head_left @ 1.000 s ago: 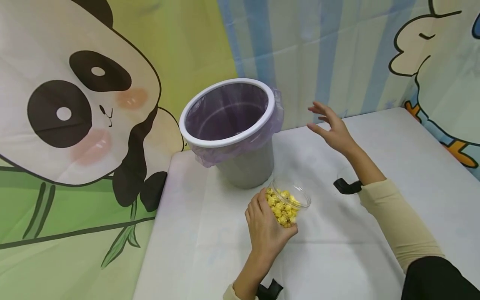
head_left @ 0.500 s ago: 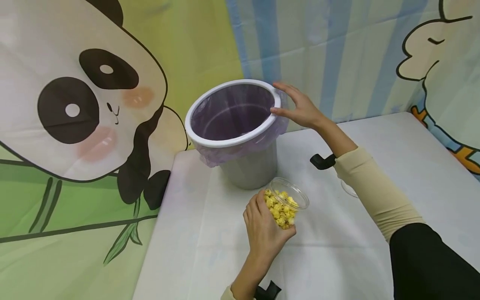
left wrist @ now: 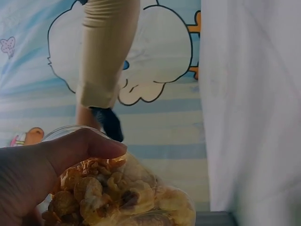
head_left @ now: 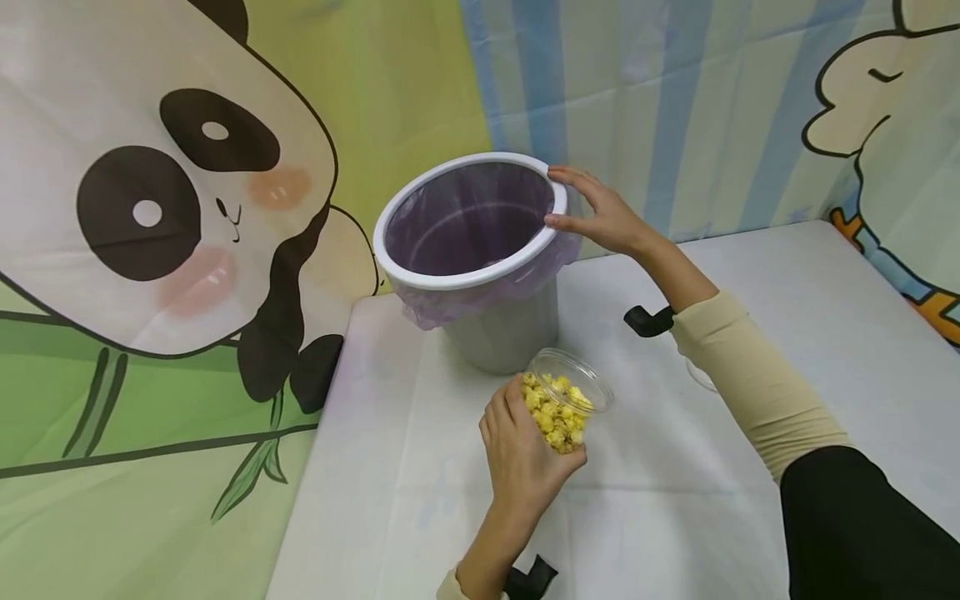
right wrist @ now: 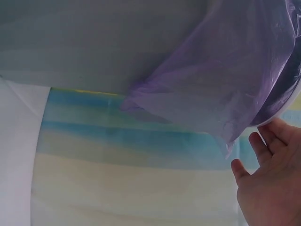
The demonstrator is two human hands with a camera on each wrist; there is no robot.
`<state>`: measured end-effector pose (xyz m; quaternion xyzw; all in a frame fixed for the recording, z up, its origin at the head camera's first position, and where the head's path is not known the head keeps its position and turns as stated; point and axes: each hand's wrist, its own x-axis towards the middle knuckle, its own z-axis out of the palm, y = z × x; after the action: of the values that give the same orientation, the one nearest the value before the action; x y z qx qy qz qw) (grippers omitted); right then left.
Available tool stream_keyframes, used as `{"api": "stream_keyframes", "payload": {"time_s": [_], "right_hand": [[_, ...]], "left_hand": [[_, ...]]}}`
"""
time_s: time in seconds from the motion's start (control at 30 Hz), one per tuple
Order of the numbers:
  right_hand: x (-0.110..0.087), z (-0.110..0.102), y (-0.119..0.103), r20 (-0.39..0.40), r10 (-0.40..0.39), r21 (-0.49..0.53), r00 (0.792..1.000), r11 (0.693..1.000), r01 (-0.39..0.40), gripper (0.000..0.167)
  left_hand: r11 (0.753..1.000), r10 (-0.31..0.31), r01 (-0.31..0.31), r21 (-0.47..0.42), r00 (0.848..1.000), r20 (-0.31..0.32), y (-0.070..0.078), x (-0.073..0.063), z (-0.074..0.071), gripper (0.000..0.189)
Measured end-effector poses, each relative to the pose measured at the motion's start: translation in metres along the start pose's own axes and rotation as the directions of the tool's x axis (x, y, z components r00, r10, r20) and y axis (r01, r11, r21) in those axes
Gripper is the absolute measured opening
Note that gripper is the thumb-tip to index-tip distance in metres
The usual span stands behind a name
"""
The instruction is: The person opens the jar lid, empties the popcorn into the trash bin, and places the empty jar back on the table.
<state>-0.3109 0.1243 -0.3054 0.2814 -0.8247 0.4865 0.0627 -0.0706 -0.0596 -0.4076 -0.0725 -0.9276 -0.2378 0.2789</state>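
Observation:
A clear plastic tub of yellow popcorn (head_left: pixel 553 415), its open mouth tilted away, is gripped in my left hand (head_left: pixel 521 454) over the white table. The left wrist view shows the thumb (left wrist: pixel 101 143) across the tub's side, with popcorn (left wrist: pixel 94 193) behind the plastic. My right hand (head_left: pixel 600 217) touches the white rim (head_left: pixel 468 279) of a grey trash can (head_left: pixel 506 329), thumb and fingertips spread along its right side. A purple bag (head_left: pixel 551 267) lines the can and hangs over its edge. In the right wrist view the fingers (right wrist: pixel 263 148) reach the rim beside the bag (right wrist: pixel 211 84).
A clear round lid (head_left: pixel 701 377) lies on the white table (head_left: pixel 637 517), partly hidden by the right sleeve (head_left: pixel 750 375). Behind stand printed cloth backdrops, a panda (head_left: pixel 135 217) at left and blue stripes (head_left: pixel 678 108) at the back.
My right hand has moved left from the air onto the can's rim. The left hand keeps hold of the popcorn tub, nearly still. The view has shifted slightly.

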Motion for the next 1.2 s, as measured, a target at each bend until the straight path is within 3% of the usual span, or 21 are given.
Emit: {"api": "stream_keyframes", "payload": {"time_s": [0.17, 0.33, 0.4, 0.53, 0.63, 0.7, 0.87, 1.0, 1.1, 1.2], "right_hand": [[0.001, 0.001, 0.002, 0.007, -0.009, 0.015, 1.0, 1.0, 0.009, 0.072], [0.001, 0.0, 0.001, 0.012, -0.014, 0.03, 1.0, 0.999, 0.014, 0.072], [0.0, 0.0, 0.0, 0.016, -0.014, 0.037, 1.0, 0.999, 0.013, 0.072], [-0.008, -0.002, -0.024, 0.023, -0.018, 0.053, 1.0, 0.998, 0.017, 0.071], [-0.015, -0.003, -0.042, 0.024, -0.017, 0.063, 1.0, 0.998, 0.016, 0.069], [-0.015, -0.001, -0.041, 0.022, -0.017, 0.073, 1.0, 0.997, 0.015, 0.068], [-0.01, 0.0, -0.027, 0.018, -0.034, 0.111, 0.999, 0.993, 0.031, 0.068], [-0.004, 0.003, -0.006, 0.007, -0.054, 0.115, 0.999, 0.992, 0.053, 0.07], [-0.002, 0.004, 0.003, 0.001, -0.068, 0.111, 0.998, 0.992, 0.068, 0.07], [-0.002, 0.005, 0.006, 0.001, -0.079, 0.11, 0.997, 0.991, 0.079, 0.07]], "left_hand": [[1.0, -0.006, 0.005, -0.015, 0.999, -0.046, -0.001, 0.012, -0.025, 0.102], [1.0, -0.002, 0.001, -0.016, 0.995, -0.1, 0.0, 0.037, -0.064, 0.103], [1.0, 0.002, -0.005, -0.021, 0.992, -0.124, 0.002, 0.05, -0.082, 0.101], [0.999, 0.019, -0.023, -0.025, 0.985, -0.174, 0.007, 0.08, -0.116, 0.1], [1.0, 0.013, -0.013, 0.002, 0.98, -0.199, 0.009, 0.107, -0.135, 0.102], [0.999, -0.002, 0.011, 0.045, 0.978, -0.208, 0.009, 0.129, -0.144, 0.103], [0.98, -0.058, 0.092, 0.174, 0.98, -0.191, 0.004, 0.19, -0.154, 0.107], [0.963, -0.058, 0.095, 0.252, 0.987, -0.15, -0.008, 0.234, -0.151, 0.11], [0.954, -0.028, 0.06, 0.294, 0.993, -0.113, -0.02, 0.257, -0.144, 0.111], [0.946, 0.003, 0.021, 0.324, 0.997, -0.073, -0.033, 0.27, -0.133, 0.111]]}}
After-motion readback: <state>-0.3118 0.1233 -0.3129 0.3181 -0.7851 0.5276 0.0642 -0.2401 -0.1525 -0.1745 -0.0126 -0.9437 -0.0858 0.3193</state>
